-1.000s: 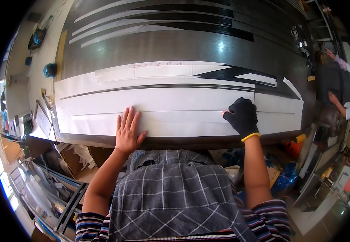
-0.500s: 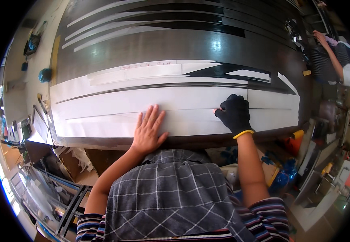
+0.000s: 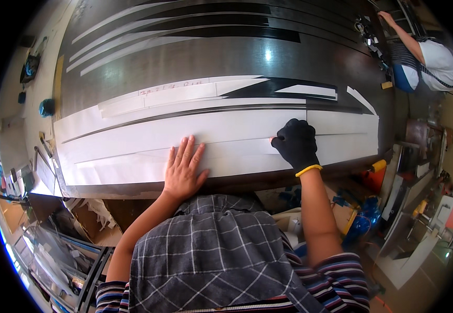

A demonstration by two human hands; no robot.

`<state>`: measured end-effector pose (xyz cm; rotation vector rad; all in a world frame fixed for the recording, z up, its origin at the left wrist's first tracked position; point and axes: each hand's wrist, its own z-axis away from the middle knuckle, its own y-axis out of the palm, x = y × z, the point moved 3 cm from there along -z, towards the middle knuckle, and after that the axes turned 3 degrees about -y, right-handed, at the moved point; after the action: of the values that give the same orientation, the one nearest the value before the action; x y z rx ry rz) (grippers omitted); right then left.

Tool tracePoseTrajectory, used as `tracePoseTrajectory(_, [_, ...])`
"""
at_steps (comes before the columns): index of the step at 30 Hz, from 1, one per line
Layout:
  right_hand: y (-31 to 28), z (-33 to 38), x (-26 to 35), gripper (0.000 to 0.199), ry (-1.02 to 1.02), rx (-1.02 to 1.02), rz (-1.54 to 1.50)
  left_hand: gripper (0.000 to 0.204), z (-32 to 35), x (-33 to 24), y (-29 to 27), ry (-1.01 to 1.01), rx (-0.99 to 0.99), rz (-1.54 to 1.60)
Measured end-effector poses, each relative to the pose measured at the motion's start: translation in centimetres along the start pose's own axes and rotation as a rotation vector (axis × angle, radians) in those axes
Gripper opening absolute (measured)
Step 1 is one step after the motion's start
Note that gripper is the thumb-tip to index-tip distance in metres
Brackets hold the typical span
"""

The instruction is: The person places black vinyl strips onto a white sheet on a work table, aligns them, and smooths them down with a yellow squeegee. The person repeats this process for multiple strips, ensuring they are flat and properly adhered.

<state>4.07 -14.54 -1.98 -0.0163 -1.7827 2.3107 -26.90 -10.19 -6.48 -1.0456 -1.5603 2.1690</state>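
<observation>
My left hand (image 3: 184, 169), bare, lies flat with fingers spread on a long white sheet (image 3: 117, 148) along the near edge of the table. A thin lengthwise seam crosses the sheet under the fingertips. My right hand (image 3: 295, 146) wears a black glove with a yellow cuff. It is closed and rests on the same sheet to the right, on the line of the seam, with a bare fingertip or thumb tip showing at its left side. Whatever it grips is hidden. Beyond the hands, a narrow dark strip (image 3: 185, 114) runs along the white sheet.
Black-and-white strips (image 3: 284, 34) lie across the far part of the dark table (image 3: 200, 60). A white piece with red handwriting (image 3: 179, 94) sits beyond the sheet. Another person (image 3: 430, 60) is at the far right. Below the left edge stands an open cardboard box (image 3: 93, 221).
The whole view has shifted, so the table sits further left. My right hand is slightly further right along the sheet; my left stays flat. The other person has moved and turned.
</observation>
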Motion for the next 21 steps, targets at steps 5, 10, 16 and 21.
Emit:
tracePoseTrajectory(5, [0.0,-0.4,0.5,0.035,0.031,0.041,0.015,0.078,0.2,0.4,0.0,-0.003,-0.009,-0.006])
tracePoseTrajectory(10, [0.0,-0.4,0.7,0.036,0.042,0.043,0.06,0.078,0.1,0.4,0.0,-0.008,-0.008,-0.013])
tracePoseTrajectory(16, [-1.2,0.4,1.1,0.034,0.182,-0.097,0.075,0.078,0.0,-0.3,0.1,-0.009,-0.017,-0.007])
tracePoseTrajectory(21, [5.2,3.0,7.0,0.08,-0.342,-0.457,-0.358,0.079,-0.3,-0.5,0.1,0.005,-0.011,0.015])
